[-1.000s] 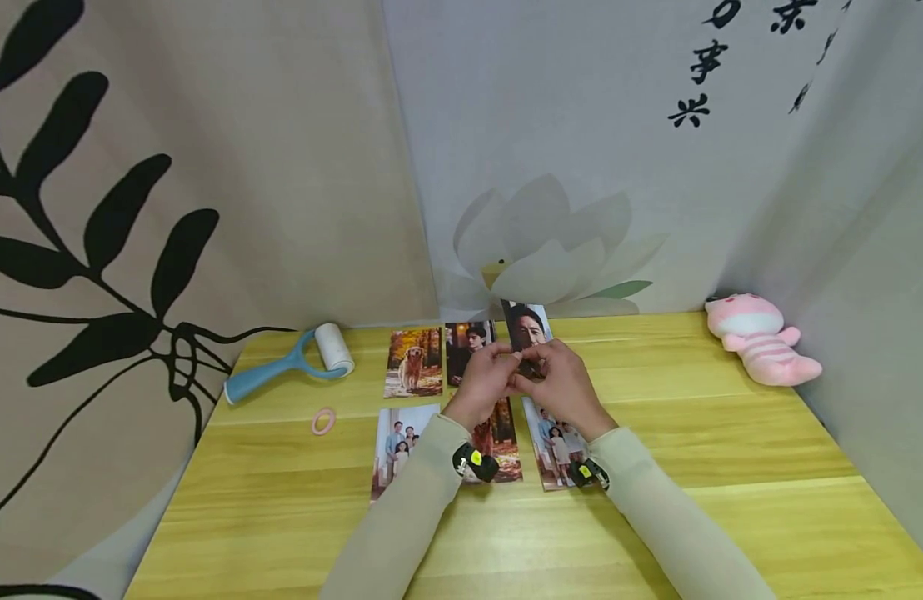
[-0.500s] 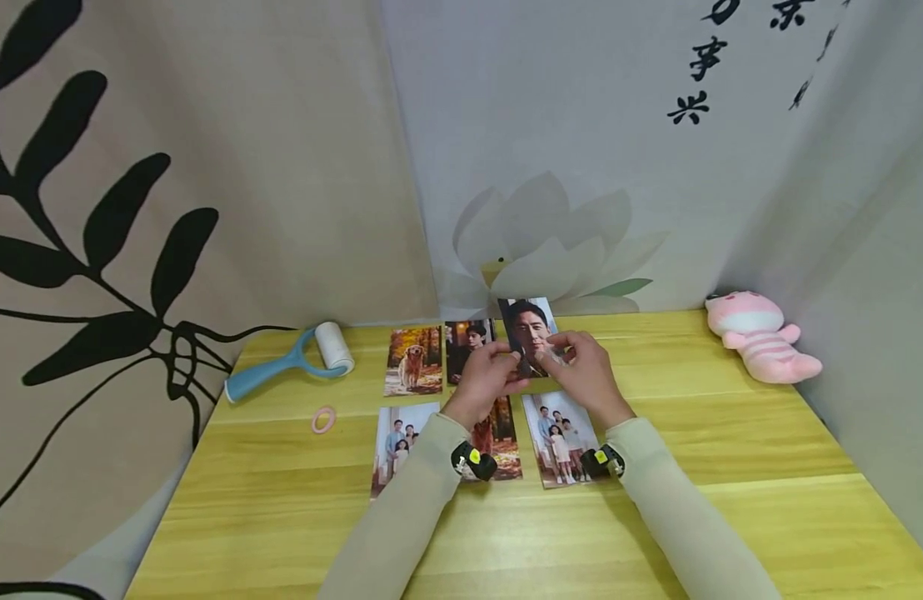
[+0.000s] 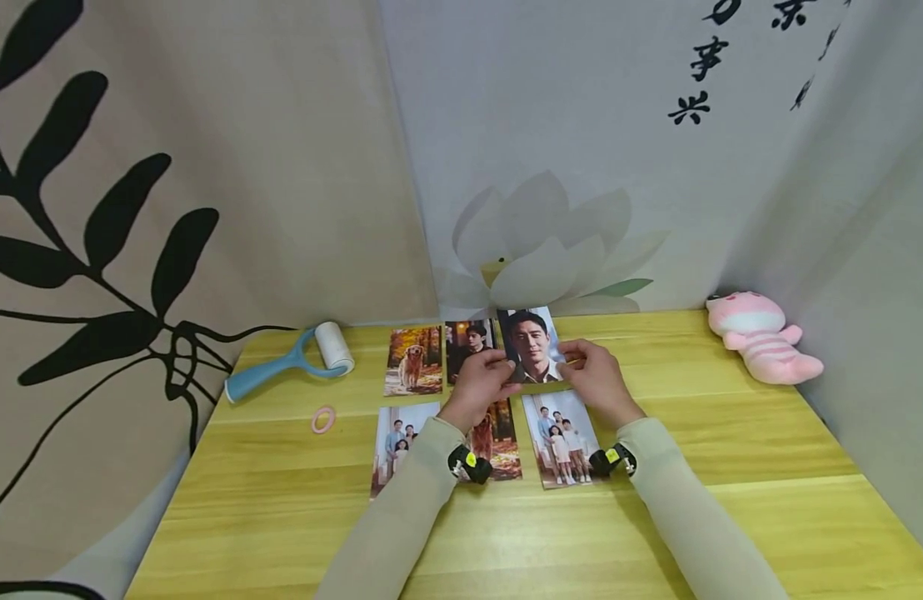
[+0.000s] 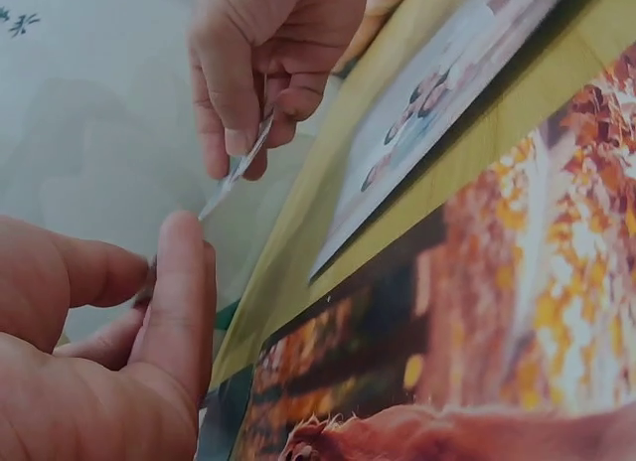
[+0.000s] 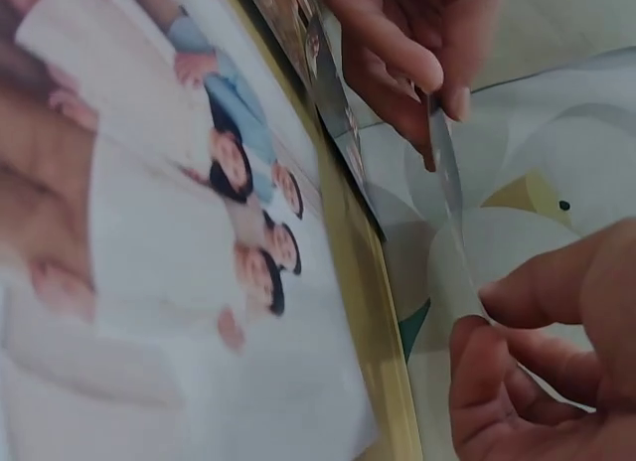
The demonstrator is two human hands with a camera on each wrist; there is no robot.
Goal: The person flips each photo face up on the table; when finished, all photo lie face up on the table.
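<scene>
Between both hands a portrait photo (image 3: 532, 343) is held, its picture side facing the head camera. My left hand (image 3: 475, 387) pinches its lower left edge between thumb and fingers, while my right hand (image 3: 598, 382) pinches the lower right edge. Both wrist views show the photo (image 5: 450, 188) edge-on, lifted off the table. Under the right wrist lies a family photo (image 3: 559, 437). A dog photo (image 3: 504, 442) is partly hidden by my left hand and wrist. Just left of the held photo, a dark portrait photo (image 3: 467, 337) lies partly covered by the left hand.
Another dog photo (image 3: 412, 360) and a second family photo (image 3: 396, 442) lie to the left on the wooden table (image 3: 281, 517). Farther left are a blue-handled lint roller (image 3: 285, 367) and a pink ring (image 3: 323, 420). A pink plush toy (image 3: 765, 337) sits at the back right.
My right hand has moved right, away from the left hand, to the portrait photo's right edge. The photo has come down slightly and now shows more fully. The left hand has barely moved.
</scene>
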